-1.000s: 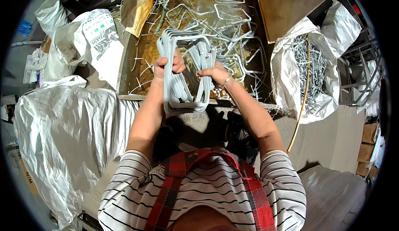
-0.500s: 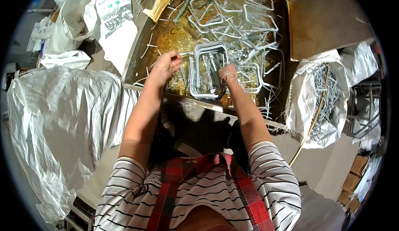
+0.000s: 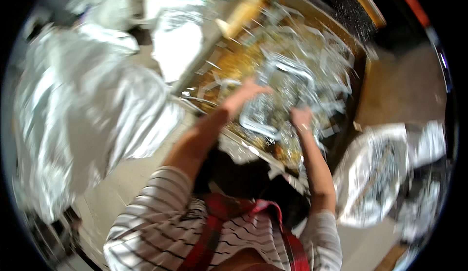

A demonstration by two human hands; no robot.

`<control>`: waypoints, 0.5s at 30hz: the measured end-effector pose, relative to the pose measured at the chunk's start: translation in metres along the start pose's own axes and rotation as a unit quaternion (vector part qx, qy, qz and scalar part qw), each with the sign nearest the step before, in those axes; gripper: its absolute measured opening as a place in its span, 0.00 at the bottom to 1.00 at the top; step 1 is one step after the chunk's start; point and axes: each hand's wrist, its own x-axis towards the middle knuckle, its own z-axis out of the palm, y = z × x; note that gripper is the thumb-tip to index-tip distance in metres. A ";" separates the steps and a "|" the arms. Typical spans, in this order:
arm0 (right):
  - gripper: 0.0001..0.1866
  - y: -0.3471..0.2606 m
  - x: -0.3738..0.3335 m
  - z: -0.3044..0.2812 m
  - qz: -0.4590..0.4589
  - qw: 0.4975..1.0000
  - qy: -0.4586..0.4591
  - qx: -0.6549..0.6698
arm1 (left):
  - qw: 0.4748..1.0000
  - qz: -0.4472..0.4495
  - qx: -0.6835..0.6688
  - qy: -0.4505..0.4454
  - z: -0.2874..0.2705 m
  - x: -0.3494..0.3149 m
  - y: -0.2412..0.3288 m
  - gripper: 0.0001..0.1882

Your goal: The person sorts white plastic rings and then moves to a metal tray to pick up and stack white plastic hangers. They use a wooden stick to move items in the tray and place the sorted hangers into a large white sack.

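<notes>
- The bundle of rectangular wire frames (image 3: 259, 128) now lies low in the metal tray (image 3: 361, 71), among loose wire frames (image 3: 321, 54) and amber liquid (image 3: 237, 59); a second ago I held it up over the near rim, so the tray is bearing it, I judge.
- My left hand (image 3: 253, 89), well apart from the bundle half a second ago, is now at its left side; blur hides whether the fingers grip it or only rest there.
- My right hand (image 3: 301, 117) is by the bundle's right side, toward the near end; I cannot tell if it is clamped on a bar.
- The bundle's long axis runs from near left to far right, roughly square to the tray's near rim; the hollow middle faces up at me.
- Right of the tray stands a white sack (image 3: 348, 188) of grey metal pieces (image 3: 382, 168).
</notes>
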 end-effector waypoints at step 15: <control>0.31 -0.291 0.094 -0.295 -0.085 0.844 0.135 0.512 | 0.902 0.264 0.224 0.260 -0.144 -0.142 0.345 0.38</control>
